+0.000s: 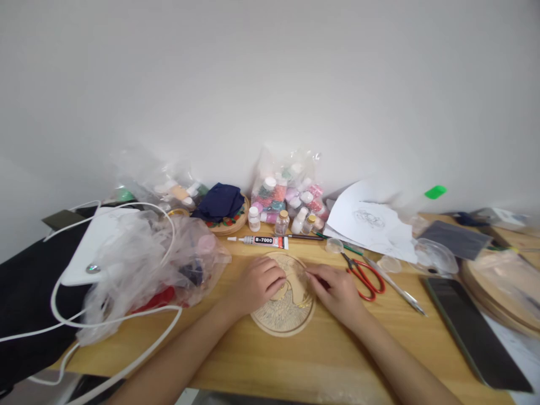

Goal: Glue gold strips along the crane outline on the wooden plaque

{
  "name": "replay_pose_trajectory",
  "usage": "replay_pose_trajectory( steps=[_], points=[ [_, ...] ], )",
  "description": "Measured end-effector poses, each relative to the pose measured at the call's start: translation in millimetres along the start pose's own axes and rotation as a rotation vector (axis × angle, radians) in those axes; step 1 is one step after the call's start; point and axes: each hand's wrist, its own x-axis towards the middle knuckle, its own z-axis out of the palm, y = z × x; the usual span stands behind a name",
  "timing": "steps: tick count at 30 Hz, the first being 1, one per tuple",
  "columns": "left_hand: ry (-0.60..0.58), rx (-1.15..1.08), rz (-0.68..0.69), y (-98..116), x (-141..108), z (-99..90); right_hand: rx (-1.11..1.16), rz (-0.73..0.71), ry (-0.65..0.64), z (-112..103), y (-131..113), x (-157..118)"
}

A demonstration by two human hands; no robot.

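A round wooden disc (282, 318) with a patterned, engraved-looking surface lies flat on the wooden table. My left hand (262, 284) rests over its upper left part, fingers curled together; whatever may be under them is hidden. At the disc's upper right edge is my right hand (335, 291), with thumb and index finger pinched together; what they hold is too small to make out. Just behind the disc lies a B-7000 glue tube (264, 241). Red-handled scissors (366, 278) lie right of my right hand.
Clear plastic bags (130, 270) and a white cable (147, 351) lie at left. Small bottles (281, 223), a bag of coloured jars (287, 194) and drawing paper (371, 225) line the back. A pen-like tool (399, 288) and a dark phone (476, 332) are at right.
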Motion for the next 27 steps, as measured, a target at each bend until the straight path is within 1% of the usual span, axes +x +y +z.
replay_pose_trajectory(
  steps=[4, 9, 19, 27],
  points=[
    [-0.004, -0.003, 0.0, -0.1, -0.2, 0.1, 0.011, 0.061, 0.012, 1.1, 0.5, -0.1],
    [-0.017, -0.007, 0.005, 1.2, 0.2, -1.9, 0.023, 0.101, 0.011, 1.6, 1.7, 0.5],
    [0.012, 0.002, 0.025, -0.3, -0.4, 0.8, 0.052, 0.141, -0.028, -0.5, 1.5, -0.7],
    [0.008, 0.032, 0.023, 0.7, -0.5, -0.6, 0.063, 0.156, -0.036, 0.0, -0.2, 0.6]
  ],
)
